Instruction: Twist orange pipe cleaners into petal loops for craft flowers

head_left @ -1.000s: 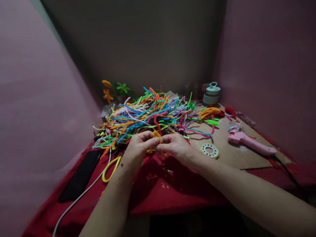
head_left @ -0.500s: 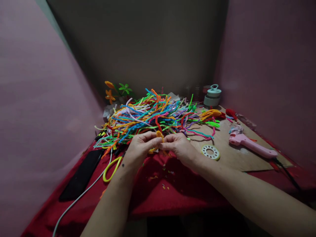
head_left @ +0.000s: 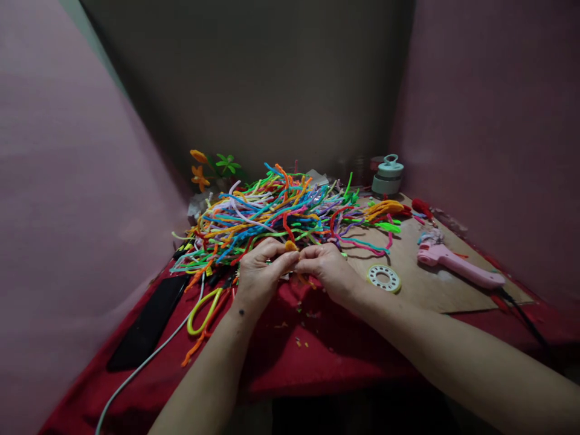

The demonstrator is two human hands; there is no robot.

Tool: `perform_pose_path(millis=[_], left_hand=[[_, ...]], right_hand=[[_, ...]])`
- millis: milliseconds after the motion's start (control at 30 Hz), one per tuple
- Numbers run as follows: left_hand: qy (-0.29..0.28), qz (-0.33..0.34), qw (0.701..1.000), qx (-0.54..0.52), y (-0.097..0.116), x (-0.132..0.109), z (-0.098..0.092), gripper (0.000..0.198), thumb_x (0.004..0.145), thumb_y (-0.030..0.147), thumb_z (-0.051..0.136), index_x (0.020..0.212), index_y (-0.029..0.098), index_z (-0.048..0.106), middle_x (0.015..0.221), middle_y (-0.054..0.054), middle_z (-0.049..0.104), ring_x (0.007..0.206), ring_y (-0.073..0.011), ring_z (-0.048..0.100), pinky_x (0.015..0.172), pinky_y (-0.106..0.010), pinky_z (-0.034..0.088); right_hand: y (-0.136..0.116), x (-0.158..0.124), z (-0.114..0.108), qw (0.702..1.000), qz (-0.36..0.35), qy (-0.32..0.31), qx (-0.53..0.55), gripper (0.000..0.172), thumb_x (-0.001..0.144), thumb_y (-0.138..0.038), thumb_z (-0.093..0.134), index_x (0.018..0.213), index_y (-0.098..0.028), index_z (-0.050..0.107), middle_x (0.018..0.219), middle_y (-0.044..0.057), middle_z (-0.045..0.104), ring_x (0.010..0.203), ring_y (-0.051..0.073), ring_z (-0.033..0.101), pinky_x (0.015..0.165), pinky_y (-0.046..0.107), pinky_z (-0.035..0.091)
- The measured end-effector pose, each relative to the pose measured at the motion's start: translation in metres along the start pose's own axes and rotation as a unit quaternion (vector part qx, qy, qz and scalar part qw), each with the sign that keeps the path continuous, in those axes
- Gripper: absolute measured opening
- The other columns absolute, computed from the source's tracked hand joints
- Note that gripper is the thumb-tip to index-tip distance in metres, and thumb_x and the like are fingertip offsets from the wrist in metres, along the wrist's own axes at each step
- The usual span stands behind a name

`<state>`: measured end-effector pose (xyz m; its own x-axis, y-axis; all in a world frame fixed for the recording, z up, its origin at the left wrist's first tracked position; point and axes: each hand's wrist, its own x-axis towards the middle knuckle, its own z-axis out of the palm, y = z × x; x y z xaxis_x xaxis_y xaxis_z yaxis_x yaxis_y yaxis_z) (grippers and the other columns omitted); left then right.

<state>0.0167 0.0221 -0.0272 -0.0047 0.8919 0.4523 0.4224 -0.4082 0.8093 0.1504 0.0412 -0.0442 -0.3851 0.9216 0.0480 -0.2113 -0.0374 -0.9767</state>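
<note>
The left hand (head_left: 261, 266) and right hand (head_left: 330, 269) are holding a fuzzy orange piece (head_left: 290, 246) in closed pinches. Multicoloured fuzzy stems (head_left: 260, 211) are lying beyond the grip.

- Red-draped surface (head_left: 344, 362), walls on three sides.
- Pale pink left wall (head_left: 77, 199), smooth, alongside the left edge; thin greenish strip (head_left: 96, 45) at its upper border.
- Mauve-pink right wall (head_left: 493, 121), dimmer, alongside the right edge.
- Dark grey back wall (head_left: 254, 78), plain, beyond the back edge.
- Dim light overall, strongest on the left wall.
- Deep shadow (head_left: 362, 417) under the front edge, too dark to make out.
</note>
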Motion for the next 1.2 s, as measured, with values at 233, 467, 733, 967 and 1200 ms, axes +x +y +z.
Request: perform_pose_path(millis=[233,467,733,967,1200], left_hand=[[-0.004,-0.035,0.999,-0.006,-0.003,0.004,-0.003,0.019,0.074,0.029,0.061,0.060,0.016,0.064,0.065,0.001,0.055,0.063,-0.0122,0.051,0.060,-0.023,0.039],[-0.016,-0.017,1.000,-0.010,-0.003,0.005,-0.005,0.022,0.076,0.030,0.059,0.059,0.017,0.064,0.067,-0.001,0.058,0.065,-0.0133,0.052,0.063,-0.024,0.040],[-0.017,-0.056,0.998,-0.021,-0.009,0.008,-0.008,0.024,0.075,0.035,0.059,0.062,0.016,0.065,0.061,0.001,0.056,0.060,-0.0119,0.048,0.057,-0.022,0.037],[-0.075,-0.083,0.993,-0.037,-0.011,0.009,-0.009,0.024,0.073,0.037,0.062,0.083,0.016,0.069,0.082,-0.004,0.068,0.077,-0.0175,0.059,0.070,-0.026,0.045],[-0.046,-0.090,0.993,-0.055,-0.007,0.009,-0.010,0.017,0.066,0.031,0.069,0.073,0.016,0.069,0.069,-0.001,0.065,0.064,-0.0134,0.056,0.060,-0.023,0.042]], right_hand=[[-0.002,0.000,0.000,1.000,-0.018,0.000,-0.012,0.016,0.058,-0.017,0.060,0.044,-0.015,0.053,0.040,-0.005,0.045,0.041,0.006,0.033,0.045,0.023,0.025],[-0.002,-0.001,0.000,0.999,-0.028,0.006,-0.035,0.015,0.059,-0.017,0.059,0.045,-0.015,0.053,0.042,-0.005,0.046,0.043,0.006,0.035,0.045,0.023,0.026],[0.004,0.006,-0.002,0.999,-0.035,0.011,-0.013,0.019,0.062,-0.027,0.063,0.051,-0.014,0.055,0.048,-0.003,0.051,0.046,0.008,0.041,0.047,0.023,0.029],[0.008,0.012,-0.006,0.996,-0.049,0.024,0.068,0.022,0.060,-0.031,0.068,0.055,-0.013,0.056,0.050,-0.003,0.051,0.047,0.008,0.040,0.049,0.023,0.030],[0.005,0.016,-0.013,0.997,-0.045,0.000,0.068,0.018,0.056,-0.027,0.070,0.060,-0.012,0.064,0.049,-0.004,0.050,0.046,0.006,0.038,0.047,0.022,0.028]])
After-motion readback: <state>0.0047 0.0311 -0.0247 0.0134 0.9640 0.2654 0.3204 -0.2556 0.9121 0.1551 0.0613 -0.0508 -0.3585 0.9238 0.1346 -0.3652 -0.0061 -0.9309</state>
